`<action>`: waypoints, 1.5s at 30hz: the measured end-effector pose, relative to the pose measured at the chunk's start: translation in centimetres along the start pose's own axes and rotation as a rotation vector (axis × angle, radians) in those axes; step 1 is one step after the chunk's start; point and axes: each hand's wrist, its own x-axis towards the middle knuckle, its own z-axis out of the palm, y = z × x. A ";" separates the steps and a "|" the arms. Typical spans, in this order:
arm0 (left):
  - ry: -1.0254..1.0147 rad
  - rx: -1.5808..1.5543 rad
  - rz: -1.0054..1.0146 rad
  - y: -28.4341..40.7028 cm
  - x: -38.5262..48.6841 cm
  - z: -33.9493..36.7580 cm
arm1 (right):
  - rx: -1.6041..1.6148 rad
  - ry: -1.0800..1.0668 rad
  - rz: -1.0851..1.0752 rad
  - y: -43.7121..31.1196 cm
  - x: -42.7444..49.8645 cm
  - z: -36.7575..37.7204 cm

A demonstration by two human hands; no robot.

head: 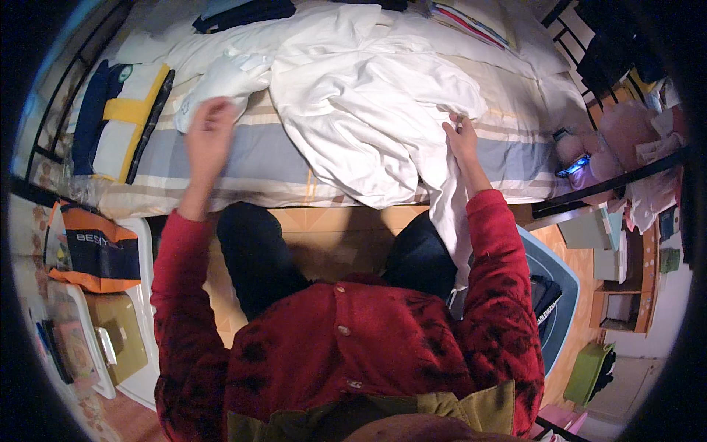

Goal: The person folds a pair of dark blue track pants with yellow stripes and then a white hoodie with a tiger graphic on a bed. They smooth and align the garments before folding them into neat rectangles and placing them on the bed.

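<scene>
A large crumpled white garment (359, 110) spreads over the bed (248, 149) before me. One narrow part of it trails over the bed's near edge beside my right knee. My right hand (463, 138) pinches the garment's right side between thumb and fingers. Over on the left, my left hand (211, 130) is motion-blurred, with its fingers curled. Just behind it lies a bunched pale blue-white cloth (237, 77); whether the hand touches that cloth cannot be made out.
Folded navy, white and yellow clothing (124, 121) lies at the bed's left end. Dark folded clothes (246, 15) and a folded stack (469, 25) lie farther back. An orange-and-black bag (96, 248) sits at left. A blue tub (563, 298) stands on the floor at right.
</scene>
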 end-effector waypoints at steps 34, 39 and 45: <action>-0.541 0.290 0.478 -0.4 -4.0 9.1 | -0.637 -0.297 -1.169 -10.6 -15.7 -1.0; -0.467 -0.029 0.373 3.6 -3.6 6.3 | -0.701 -0.426 -0.943 -9.6 -14.0 1.3; -0.355 -0.265 0.277 8.7 -3.4 1.0 | -0.212 -0.701 -0.694 -14.4 -18.7 -0.9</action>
